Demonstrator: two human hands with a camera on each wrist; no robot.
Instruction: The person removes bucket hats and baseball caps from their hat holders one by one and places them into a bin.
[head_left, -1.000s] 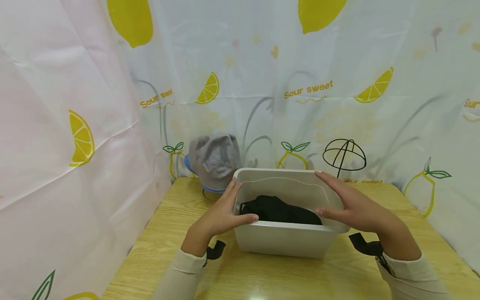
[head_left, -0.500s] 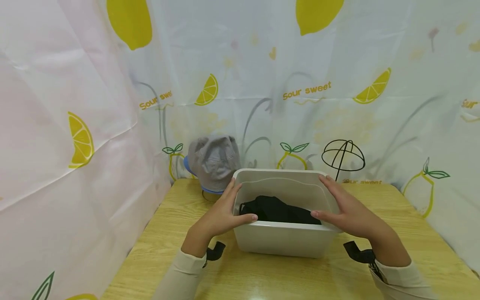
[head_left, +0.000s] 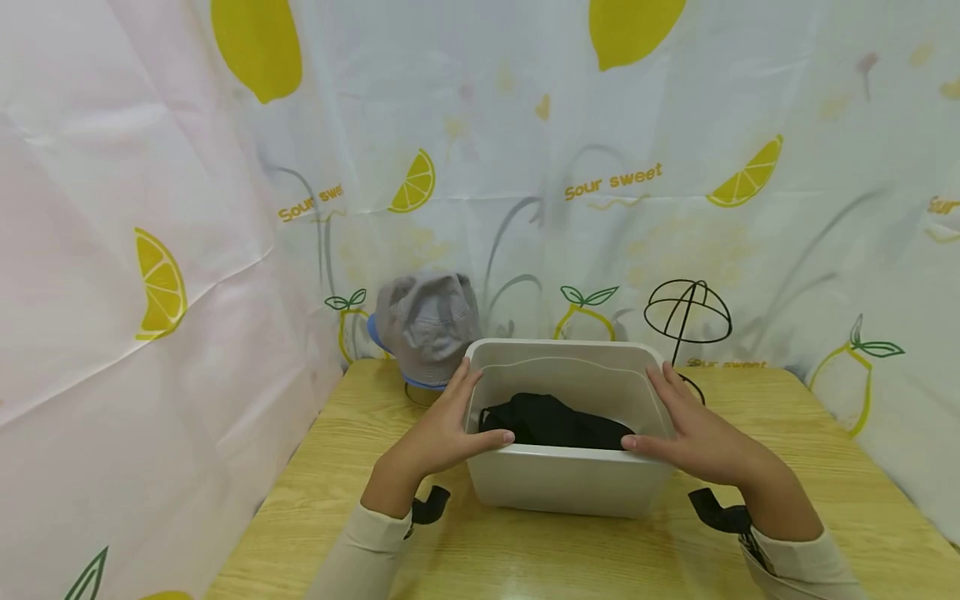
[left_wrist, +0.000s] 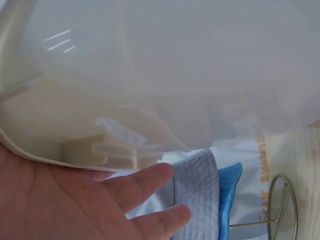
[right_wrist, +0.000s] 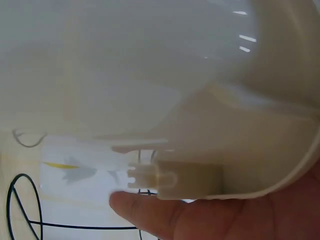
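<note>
A white plastic bin (head_left: 570,483) stands on the table between both hands. My left hand (head_left: 438,433) holds its left front corner, thumb over the front rim and fingers along the side. At the right front corner my right hand (head_left: 708,433) grips it in the same way. Inside lies a black cloth item (head_left: 555,421) with a small loop at its left end; its exact kind is unclear. The left wrist view shows the left palm (left_wrist: 65,205) under the bin's rim, fingers stretched out. Under the rim the right hand (right_wrist: 235,215) also appears in the right wrist view.
Behind the bin's left corner a grey cap with blue edging (head_left: 427,325) sits on a stand. A black wire hat stand (head_left: 687,312) rises at the back right. The wooden table (head_left: 315,500) meets a lemon-print curtain (head_left: 510,167) at the back and left.
My right hand has shifted slightly toward me and inward along the bin's right rim, uncovering more of the wire stand's base. The left hand and the bin stay nearly still.
</note>
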